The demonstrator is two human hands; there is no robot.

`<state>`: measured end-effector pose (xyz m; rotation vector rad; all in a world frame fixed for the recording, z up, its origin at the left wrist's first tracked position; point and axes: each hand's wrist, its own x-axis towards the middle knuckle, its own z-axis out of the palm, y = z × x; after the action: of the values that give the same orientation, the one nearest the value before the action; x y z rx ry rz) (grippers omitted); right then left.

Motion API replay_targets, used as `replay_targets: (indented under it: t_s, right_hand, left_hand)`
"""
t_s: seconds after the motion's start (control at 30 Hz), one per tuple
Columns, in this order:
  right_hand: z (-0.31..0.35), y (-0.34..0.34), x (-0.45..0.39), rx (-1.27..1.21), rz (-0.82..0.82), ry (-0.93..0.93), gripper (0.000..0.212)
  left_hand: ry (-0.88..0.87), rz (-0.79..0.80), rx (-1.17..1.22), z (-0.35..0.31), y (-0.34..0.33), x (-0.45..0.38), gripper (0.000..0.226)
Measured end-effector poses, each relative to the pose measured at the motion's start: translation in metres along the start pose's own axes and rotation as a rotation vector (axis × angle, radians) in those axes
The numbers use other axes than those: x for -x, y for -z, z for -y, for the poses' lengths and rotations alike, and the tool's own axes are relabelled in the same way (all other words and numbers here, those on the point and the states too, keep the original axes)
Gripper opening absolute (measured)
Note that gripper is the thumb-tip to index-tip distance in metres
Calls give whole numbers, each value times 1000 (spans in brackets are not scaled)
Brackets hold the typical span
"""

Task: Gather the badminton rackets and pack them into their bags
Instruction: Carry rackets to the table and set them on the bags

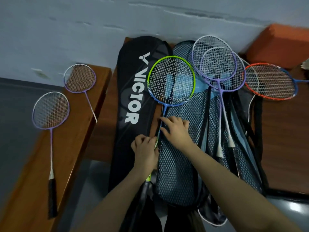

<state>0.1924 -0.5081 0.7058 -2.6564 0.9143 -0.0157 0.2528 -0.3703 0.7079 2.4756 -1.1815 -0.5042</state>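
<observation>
Green-blue racket point(171, 81) lies head-up across black Victor bag point(133, 97) and blue mesh bag point(180, 164). Left hand point(145, 151) closed around its shaft; right hand point(175, 129) half-curled, fingertips on shaft above. Two purple rackets point(50, 114) on left bench point(80, 131).

A long black fabric racket bag point(132, 104) carries white VICTOR lettering, and to its right a blue bag with a black honeycomb mesh front point(180, 164) lies under a racket with a lime-green and blue frame point(171, 81) strung in a white grid. Further right, two purple-and-white framed rackets point(217, 64) overlap, beside a red-and-blue framed racket point(270, 81), with an orange block point(279, 46) at the far right. On the reddish-brown wooden bench point(25, 190) at left lie two more purple-and-white rackets point(51, 111), the nearer with a black grip, against a pale grey-blue wall point(66, 22).
</observation>
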Motion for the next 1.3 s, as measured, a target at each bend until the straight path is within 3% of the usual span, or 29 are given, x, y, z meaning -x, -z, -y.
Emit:
replay_targets:
  t_s: [0.07, 0.2, 0.37, 0.5, 0.7, 0.83, 1.07, 1.2, 1.3]
  right_hand:
    - [3, -3, -3, 6, 8, 10, 38]
    - [11, -1, -10, -214, -83, -13, 28]
    - [28, 15, -6, -614, -131, -143, 24]
    - [36, 33, -3, -691, -198, -157, 26]
    - [21, 73, 2, -706, -265, -54, 27]
    - [-14, 101, 3, -553, -326, -42, 26]
    - [-115, 147, -1, -662, -319, -50, 22]
    - [-191, 157, -1, -652, -228, -21, 26]
    - [-251, 166, 4, -615, -264, -71, 25]
  left_hand:
    - [-6, -40, 78, 4, -1, 0, 32]
    - [13, -174, 247, 11, 2, 6, 30]
    - [-18, -82, 606, 8, 29, 12, 39]
    - [-54, -83, 585, -2, 41, 9, 42]
    - [-173, -326, 634, -30, 47, 7, 40]
    - [-253, -357, 736, -68, 42, -8, 37]
    - [-156, -221, 786, -175, 0, -47, 38]
    - [-103, -302, 739, -229, -38, -70, 38]
    - [-74, -350, 689, -261, -65, -82, 35]
